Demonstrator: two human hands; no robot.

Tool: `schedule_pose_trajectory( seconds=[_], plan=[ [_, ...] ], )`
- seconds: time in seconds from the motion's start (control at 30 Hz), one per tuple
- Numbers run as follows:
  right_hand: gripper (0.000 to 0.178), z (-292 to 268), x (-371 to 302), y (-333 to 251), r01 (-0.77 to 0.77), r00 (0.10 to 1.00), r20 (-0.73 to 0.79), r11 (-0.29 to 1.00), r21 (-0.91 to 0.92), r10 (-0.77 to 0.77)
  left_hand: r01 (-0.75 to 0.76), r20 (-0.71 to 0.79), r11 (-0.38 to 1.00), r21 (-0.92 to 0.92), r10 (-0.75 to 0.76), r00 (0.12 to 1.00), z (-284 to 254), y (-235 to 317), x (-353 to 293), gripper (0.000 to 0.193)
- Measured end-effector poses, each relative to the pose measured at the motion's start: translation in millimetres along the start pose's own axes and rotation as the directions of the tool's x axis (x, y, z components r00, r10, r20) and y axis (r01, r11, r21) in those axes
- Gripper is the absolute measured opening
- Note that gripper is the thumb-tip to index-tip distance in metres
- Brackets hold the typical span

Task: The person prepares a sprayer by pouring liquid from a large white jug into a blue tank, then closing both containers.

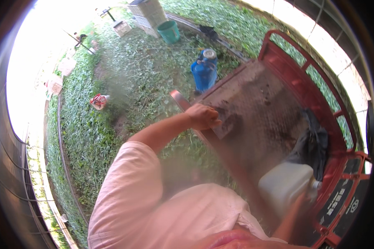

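Note:
My left hand [202,117] is closed over the top of the red side board [220,149] of a cart, its fingers curled toward the bed. At the lower right, my right hand [300,204] grips a whitish plastic jug [284,184] near its capped end. The jug lies tilted on the cart bed [257,103], close to the near side. Some of my right fingers are hidden against the jug. Beside it, a dark crumpled cloth [309,145] lies along the bed's right edge.
A red rail [340,97] edges the cart's far right. Beyond the side board stands a blue container [204,74] on leafy ground. Farther back are a green bucket [168,32] and stacked pale boxes [148,15]. A red-and-white bucket [99,101] sits at left.

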State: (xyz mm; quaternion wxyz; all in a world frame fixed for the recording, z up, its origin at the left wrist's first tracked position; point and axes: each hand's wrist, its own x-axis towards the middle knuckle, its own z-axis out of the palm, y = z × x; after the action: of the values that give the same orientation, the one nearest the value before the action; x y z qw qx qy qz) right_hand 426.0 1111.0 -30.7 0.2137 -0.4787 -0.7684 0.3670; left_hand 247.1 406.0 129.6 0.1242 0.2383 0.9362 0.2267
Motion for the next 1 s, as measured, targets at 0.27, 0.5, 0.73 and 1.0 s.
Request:
schedule_pose_trajectory(
  seconds=[0.27, 0.5, 0.73, 1.0],
  plan=[
    [0.045, -11, -126, -118, 0.075, 0.997, -0.011, 0.997, -0.032, -0.075, 0.098, -0.045, 0.988, 0.118, -0.094, 0.995, -4, 3, -26, 0.037],
    [0.044, 0, -31, -61, -0.283, 0.958, 0.053, 0.959, 0.004, 0.282, 0.213, 0.051, 0.972, 0.095, -0.219, 0.974, -15, 18, -22, 0.044],
    [0.044, 26, -42, -62, -0.252, 0.963, 0.114, 0.967, 0.042, 0.245, 0.140, -0.172, 0.988, 0.059, -0.128, 0.977, 14, -12, -17, 0.037],
    [0.044, 55, -60, -76, -0.252, 0.960, 0.136, 0.967, 0.026, 0.246, 0.075, -0.262, 0.997, 0.003, -0.071, 0.963, 24, -27, -16, 0.031]
  ],
)
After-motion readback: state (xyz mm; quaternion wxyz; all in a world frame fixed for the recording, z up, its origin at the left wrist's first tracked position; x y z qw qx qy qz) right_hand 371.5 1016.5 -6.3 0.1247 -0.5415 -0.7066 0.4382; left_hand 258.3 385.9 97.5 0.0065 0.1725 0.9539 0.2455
